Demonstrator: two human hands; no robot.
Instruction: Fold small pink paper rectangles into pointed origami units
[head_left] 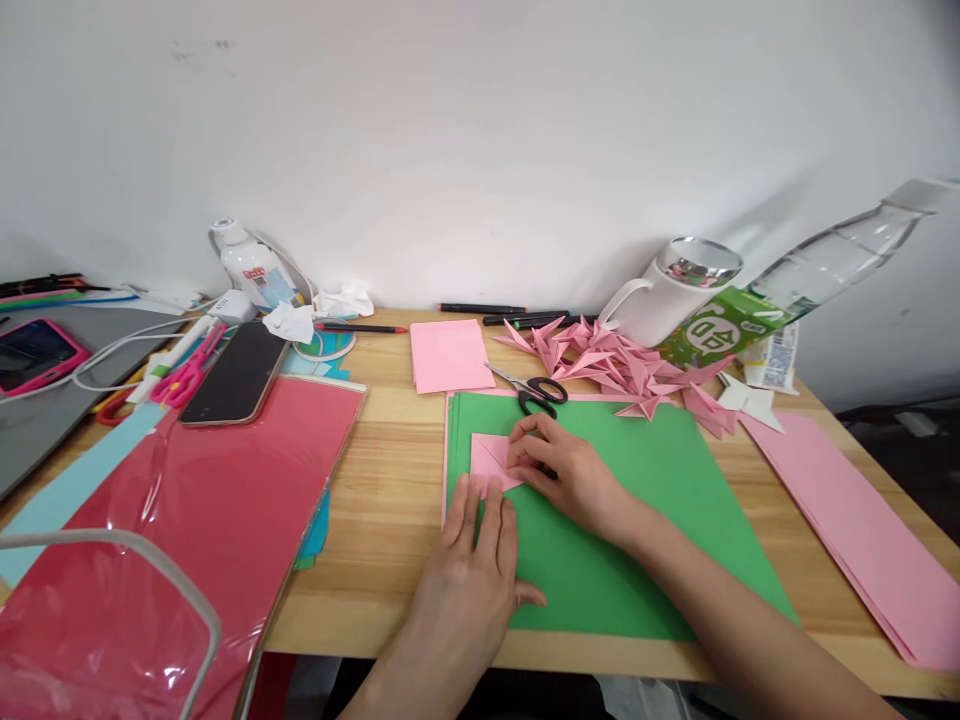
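Observation:
A small pink paper square (489, 458) with a diagonal crease or fold edge lies on a stack of green paper (637, 560). My left hand (469, 570) rests palm down, fingers stretched out, their tips on the square's lower edge. At the square's right side, my right hand (562, 465) has its fingers closed in a pinch; its fingertips hide that corner. Just beyond the right hand lie scissors with black handles (536, 388). A pile of pink square sheets (450, 356) sits farther back, left of the scissors.
Folded pink paper pieces (622, 365) are heaped before a white mug (671, 290), a green packet (720, 325) and a tilted clear bottle (840, 250). Long pink sheets (862, 540) lie right. Leftward are a red plastic-covered pack (247, 480), a phone (236, 372) and pink scissors (184, 380).

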